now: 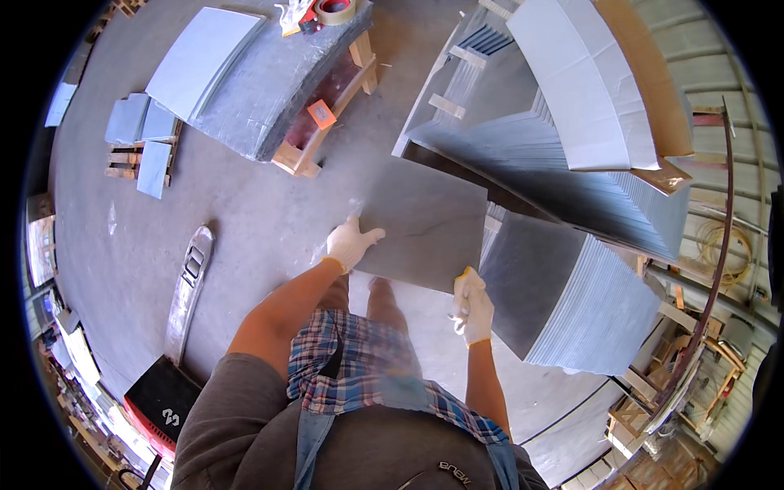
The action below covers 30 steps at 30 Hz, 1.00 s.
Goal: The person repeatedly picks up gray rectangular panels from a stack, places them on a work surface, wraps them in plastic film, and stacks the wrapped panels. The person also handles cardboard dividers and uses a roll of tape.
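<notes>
A dark grey rectangular flat panel [425, 220] is in front of my legs, held between my two gloved hands. My left hand [351, 243], in a white work glove, is at its left edge with the thumb over the top face. The near right corner is pinched in my right hand [472, 306], gloved the same way; some of its fingers are curled out of sight. Just right of the panel stands a stack of similar panels [531, 278], its many layered edges showing bluish grey.
A larger layered stack [523, 175] carries a white and brown cardboard sheet [588, 82]. At far left, a wrapped bench [278, 82] holds pale panels [208, 57], tape [335, 10] and an orange box [322, 114]. A pallet jack [188, 278] lies on the left floor.
</notes>
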Each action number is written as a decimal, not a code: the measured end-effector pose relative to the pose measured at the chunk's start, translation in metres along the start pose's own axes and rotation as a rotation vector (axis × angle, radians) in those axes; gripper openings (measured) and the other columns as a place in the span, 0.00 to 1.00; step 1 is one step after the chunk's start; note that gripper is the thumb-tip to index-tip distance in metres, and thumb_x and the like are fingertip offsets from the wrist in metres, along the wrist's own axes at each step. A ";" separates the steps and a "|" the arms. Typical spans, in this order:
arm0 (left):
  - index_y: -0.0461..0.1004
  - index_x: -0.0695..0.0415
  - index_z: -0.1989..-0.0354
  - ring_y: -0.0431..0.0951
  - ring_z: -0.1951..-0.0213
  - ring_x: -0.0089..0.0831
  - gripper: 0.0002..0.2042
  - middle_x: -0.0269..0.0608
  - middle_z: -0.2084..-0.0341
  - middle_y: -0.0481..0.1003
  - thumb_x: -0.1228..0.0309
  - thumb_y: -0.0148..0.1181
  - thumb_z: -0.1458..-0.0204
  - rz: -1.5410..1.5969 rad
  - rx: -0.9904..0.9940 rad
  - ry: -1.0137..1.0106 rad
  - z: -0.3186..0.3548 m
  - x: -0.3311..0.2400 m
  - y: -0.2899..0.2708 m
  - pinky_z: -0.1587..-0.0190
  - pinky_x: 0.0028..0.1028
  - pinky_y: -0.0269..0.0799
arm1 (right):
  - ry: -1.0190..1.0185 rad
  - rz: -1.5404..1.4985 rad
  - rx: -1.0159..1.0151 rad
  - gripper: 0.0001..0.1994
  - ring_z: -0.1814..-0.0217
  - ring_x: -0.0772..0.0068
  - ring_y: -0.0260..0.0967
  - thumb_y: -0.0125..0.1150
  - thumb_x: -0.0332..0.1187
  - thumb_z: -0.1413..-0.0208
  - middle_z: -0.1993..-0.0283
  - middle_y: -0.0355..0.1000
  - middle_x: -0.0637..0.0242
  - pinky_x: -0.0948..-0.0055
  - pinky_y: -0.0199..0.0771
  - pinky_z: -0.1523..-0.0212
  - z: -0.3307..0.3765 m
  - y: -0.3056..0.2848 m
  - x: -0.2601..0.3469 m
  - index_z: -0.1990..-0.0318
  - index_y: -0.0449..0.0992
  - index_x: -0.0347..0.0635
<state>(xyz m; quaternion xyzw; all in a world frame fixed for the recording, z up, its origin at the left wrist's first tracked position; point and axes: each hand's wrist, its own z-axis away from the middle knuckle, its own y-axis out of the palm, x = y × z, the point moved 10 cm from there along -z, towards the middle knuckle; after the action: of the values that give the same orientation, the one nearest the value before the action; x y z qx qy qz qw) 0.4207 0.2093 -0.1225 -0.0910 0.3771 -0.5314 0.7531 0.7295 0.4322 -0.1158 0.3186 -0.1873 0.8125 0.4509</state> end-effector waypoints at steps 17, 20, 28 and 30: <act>0.68 0.64 0.47 0.81 0.54 0.54 0.30 0.58 0.61 0.81 0.50 0.64 0.46 -0.176 0.055 -0.016 -0.064 0.062 0.054 0.50 0.45 0.73 | 0.024 1.166 0.146 0.27 0.55 0.56 0.78 0.58 0.48 0.37 0.53 0.79 0.55 0.60 0.75 0.50 -0.045 0.016 -0.017 0.36 0.70 0.42; 0.67 0.64 0.43 0.81 0.53 0.53 0.31 0.57 0.60 0.81 0.51 0.63 0.45 -0.099 0.105 -0.012 -0.072 0.064 0.056 0.48 0.42 0.73 | -0.143 1.257 0.004 0.28 0.51 0.48 0.77 0.54 0.53 0.36 0.49 0.78 0.54 0.51 0.73 0.46 -0.024 0.047 0.106 0.35 0.69 0.47; 0.72 0.65 0.46 0.78 0.47 0.54 0.33 0.62 0.53 0.79 0.45 0.61 0.46 0.191 -0.099 -0.260 -0.053 0.160 0.042 0.46 0.45 0.72 | -1.041 1.691 -0.032 0.17 0.52 0.51 0.72 0.54 0.43 0.38 0.49 0.75 0.60 0.39 0.65 0.46 -0.071 0.083 0.263 0.43 0.74 0.52; 0.73 0.65 0.46 0.77 0.46 0.55 0.32 0.63 0.52 0.78 0.45 0.61 0.46 0.137 -0.099 -0.292 -0.034 0.176 0.040 0.44 0.44 0.71 | -0.895 2.204 0.056 0.20 0.45 0.51 0.68 0.56 0.45 0.41 0.45 0.72 0.60 0.40 0.59 0.41 -0.107 0.068 0.204 0.43 0.74 0.49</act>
<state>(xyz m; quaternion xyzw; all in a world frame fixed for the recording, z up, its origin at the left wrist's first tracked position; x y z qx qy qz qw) 0.4539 0.0819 -0.2514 -0.1783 0.2946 -0.4408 0.8289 0.5548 0.5854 -0.0544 0.2510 -0.4834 0.5827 -0.6031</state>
